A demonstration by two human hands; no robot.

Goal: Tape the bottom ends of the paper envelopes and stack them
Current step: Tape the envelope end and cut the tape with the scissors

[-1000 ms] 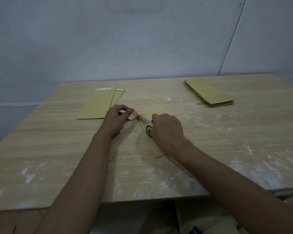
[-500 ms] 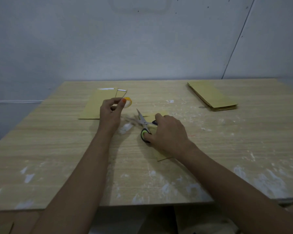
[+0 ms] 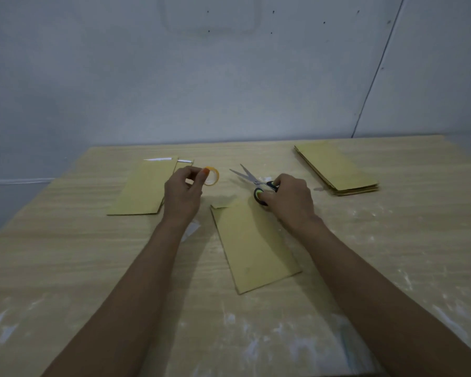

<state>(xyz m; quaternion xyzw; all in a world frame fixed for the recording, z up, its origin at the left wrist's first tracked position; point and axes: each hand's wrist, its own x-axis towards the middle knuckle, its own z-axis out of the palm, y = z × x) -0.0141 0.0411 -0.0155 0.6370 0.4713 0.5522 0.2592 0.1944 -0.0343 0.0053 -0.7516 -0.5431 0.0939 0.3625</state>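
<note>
Dim, flat, cool light. Soft faint shadows under hands on table [image 3: 65,268]. No glare. Slight overall softness; forearms near lower edge blurred. Wide-angle bending along wall [image 3: 93,77] seam and table edges.

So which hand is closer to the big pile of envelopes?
Right. The right hand, holding the scissors, is just left of the envelope stack; the left hand, holding the tape roll, is farther left.
</note>
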